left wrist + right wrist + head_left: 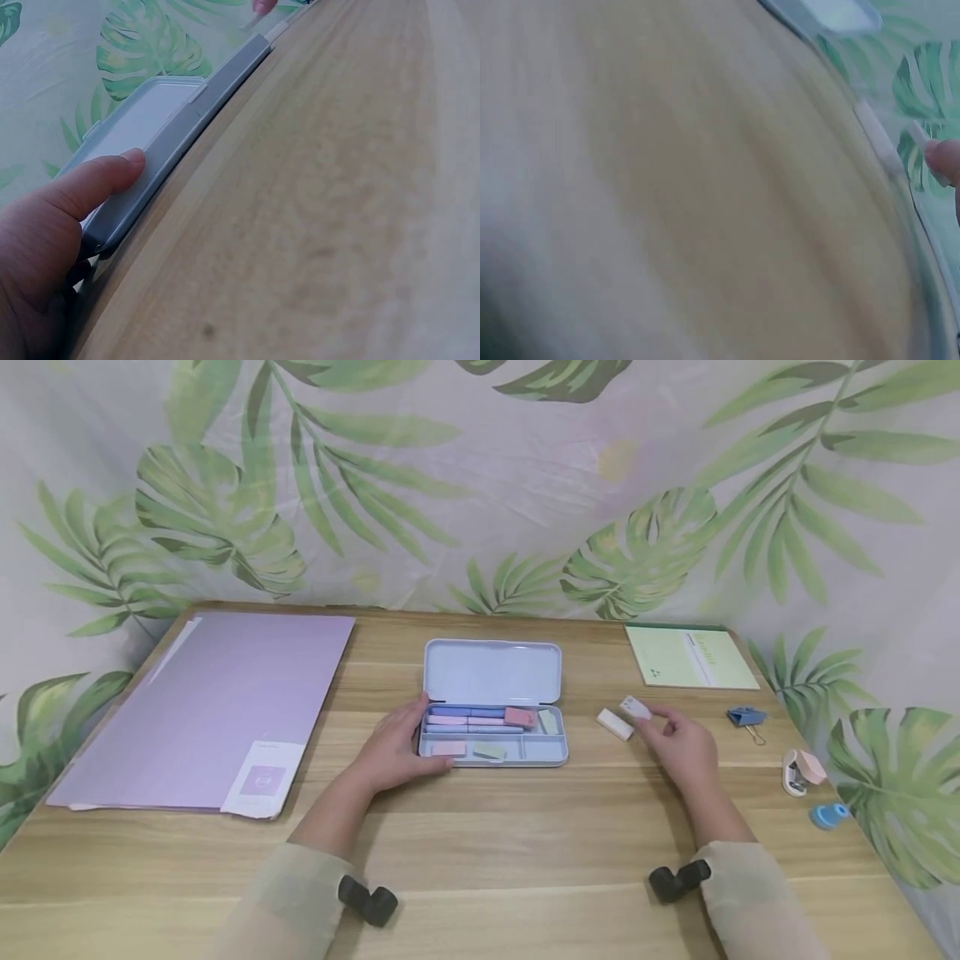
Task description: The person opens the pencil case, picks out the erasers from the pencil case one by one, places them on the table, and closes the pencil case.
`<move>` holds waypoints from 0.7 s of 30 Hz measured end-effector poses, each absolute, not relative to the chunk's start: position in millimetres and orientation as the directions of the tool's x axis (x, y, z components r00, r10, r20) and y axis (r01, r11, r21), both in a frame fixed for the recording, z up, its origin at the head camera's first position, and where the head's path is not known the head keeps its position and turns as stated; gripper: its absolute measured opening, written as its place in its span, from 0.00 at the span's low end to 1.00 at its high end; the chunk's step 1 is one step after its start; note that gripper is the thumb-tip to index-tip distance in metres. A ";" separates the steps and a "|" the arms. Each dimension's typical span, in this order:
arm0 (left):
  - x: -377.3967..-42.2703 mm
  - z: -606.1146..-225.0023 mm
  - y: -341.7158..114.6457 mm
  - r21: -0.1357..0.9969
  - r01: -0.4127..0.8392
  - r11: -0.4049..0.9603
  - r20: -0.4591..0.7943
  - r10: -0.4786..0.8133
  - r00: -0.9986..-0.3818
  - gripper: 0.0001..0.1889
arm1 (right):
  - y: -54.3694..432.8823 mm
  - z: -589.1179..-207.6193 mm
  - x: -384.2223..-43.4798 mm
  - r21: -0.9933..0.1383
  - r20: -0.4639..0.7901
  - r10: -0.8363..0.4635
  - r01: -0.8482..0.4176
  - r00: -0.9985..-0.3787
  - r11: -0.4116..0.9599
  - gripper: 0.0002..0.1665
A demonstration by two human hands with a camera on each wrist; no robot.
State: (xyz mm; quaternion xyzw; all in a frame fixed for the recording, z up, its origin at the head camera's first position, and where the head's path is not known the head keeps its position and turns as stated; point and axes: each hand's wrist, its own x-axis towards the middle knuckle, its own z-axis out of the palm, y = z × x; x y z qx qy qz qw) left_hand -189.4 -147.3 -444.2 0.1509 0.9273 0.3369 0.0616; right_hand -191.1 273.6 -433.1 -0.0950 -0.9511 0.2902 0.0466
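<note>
A light blue pencil case (544,752) lies with its lid raised at the middle of the table. My left hand (392,747) grips its left end, the thumb along the front wall and the fingers round the side. Inside are several pens (468,721), a dark pink eraser (519,717), a light pink eraser (448,748) and two pale green pieces, one of them (489,751) in the front row. To the right, my right hand (681,750) pinches a white eraser (634,707) between thumb and fingers. Another white eraser (615,725) lies on the table just left of it.
A large purple folder (225,693) covers the table's left side. At the back right lies a green notebook (675,660). Along the right edge are a blue binder clip (746,717), a small pink and white item (804,772) and a blue cone-shaped piece (828,816).
</note>
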 end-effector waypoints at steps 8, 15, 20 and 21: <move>-188.3 -444.8 -147.7 0.638 0.235 0.733 -0.014 0.315 -0.949 0.59 | 294.0 -443.8 -192.3 -0.533 -0.034 0.224 0.207 -0.974 0.820 0.32; -188.8 -444.7 -147.6 0.639 0.228 0.734 -0.022 0.314 -0.949 0.59 | 289.1 -438.8 -191.0 -0.531 -0.074 0.204 0.212 -0.976 0.820 0.39; -188.9 -443.0 -147.3 0.649 0.220 0.729 -0.030 0.314 -0.949 0.59 | 266.2 -430.5 -192.9 -0.608 -0.003 0.130 0.105 -0.992 0.787 0.33; -188.7 -442.8 -147.3 0.650 0.219 0.728 -0.032 0.313 -0.949 0.59 | 258.3 -428.9 -194.5 -0.614 0.019 0.093 0.062 -0.995 0.787 0.31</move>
